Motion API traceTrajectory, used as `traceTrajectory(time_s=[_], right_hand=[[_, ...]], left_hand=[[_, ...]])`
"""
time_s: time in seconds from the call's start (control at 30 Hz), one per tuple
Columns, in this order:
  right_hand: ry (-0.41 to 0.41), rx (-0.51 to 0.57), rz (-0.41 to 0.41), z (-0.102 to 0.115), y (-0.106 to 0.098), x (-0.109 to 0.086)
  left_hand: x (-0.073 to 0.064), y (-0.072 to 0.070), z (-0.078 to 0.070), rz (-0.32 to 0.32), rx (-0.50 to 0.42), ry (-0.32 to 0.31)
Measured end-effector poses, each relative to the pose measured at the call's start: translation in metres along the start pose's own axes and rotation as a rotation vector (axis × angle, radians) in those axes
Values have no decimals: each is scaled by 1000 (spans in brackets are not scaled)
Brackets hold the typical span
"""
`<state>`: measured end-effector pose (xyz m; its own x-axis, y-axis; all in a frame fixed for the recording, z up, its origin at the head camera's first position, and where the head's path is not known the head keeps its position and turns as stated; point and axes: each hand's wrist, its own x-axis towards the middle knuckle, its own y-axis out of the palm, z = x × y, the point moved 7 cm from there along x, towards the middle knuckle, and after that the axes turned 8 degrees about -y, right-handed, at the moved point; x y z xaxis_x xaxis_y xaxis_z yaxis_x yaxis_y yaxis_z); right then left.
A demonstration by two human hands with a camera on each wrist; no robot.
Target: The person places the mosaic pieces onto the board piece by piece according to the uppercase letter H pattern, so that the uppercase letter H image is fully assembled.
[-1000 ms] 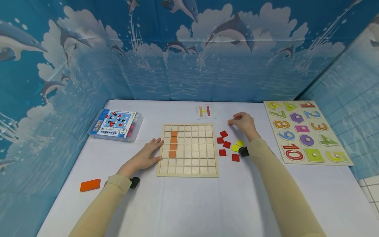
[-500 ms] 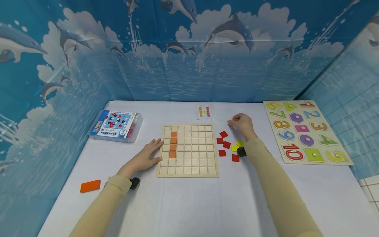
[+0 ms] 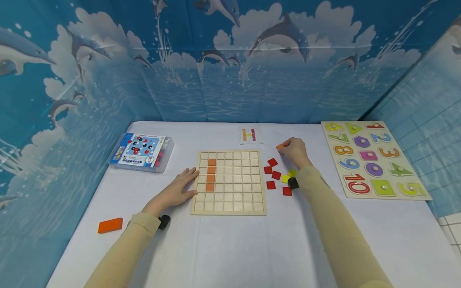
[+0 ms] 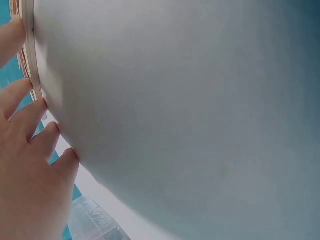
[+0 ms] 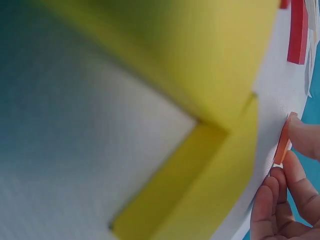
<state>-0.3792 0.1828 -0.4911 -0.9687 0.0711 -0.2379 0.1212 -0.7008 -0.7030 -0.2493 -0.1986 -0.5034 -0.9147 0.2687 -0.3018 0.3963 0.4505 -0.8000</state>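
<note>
In the head view my left hand (image 3: 175, 189) lies with fingers spread at the left edge of a wooden grid board (image 3: 233, 202), thumb and fingertips touching its rim. Several orange square tiles (image 3: 210, 170) form a column in the board's left part. Beyond the board's upper right corner, my right hand (image 3: 296, 152) pinches a single orange tile (image 5: 283, 142) between thumb and index finger; the right wrist view has it low against the tablecloth. Several red tiles (image 3: 276, 175) and two yellow tiles (image 3: 286, 179) lie loose between the board and my right wrist.
A small pattern card (image 3: 251, 135) lies behind the board. At the right is a number-and-shape puzzle board (image 3: 374, 160). A plastic case (image 3: 141, 153) stands back left, and an orange block (image 3: 110, 225) lies left of my left forearm. A dolphin-print curtain (image 3: 230, 92) hangs behind the table.
My right hand has shifted only slightly, still pinching the orange tile beyond the board. The left hand and the tiles on the board look unmoved.
</note>
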Motion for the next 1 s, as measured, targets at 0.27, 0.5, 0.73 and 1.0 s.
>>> traceTrajectory(time_s=[0.27,0.5,0.73,1.0], right_hand=[[31,12,5,-1,0,1],[0,47,-6,-3,-2,2],[7,126,11,-5,-7,-1],[-21,202,105,14,3,-23]], left_hand=[[0,0,-1,3,-2,-2],[1,1,1,8,-10,-1],[2,1,2,12,-9,0],[2,0,1,16,-3,-9]])
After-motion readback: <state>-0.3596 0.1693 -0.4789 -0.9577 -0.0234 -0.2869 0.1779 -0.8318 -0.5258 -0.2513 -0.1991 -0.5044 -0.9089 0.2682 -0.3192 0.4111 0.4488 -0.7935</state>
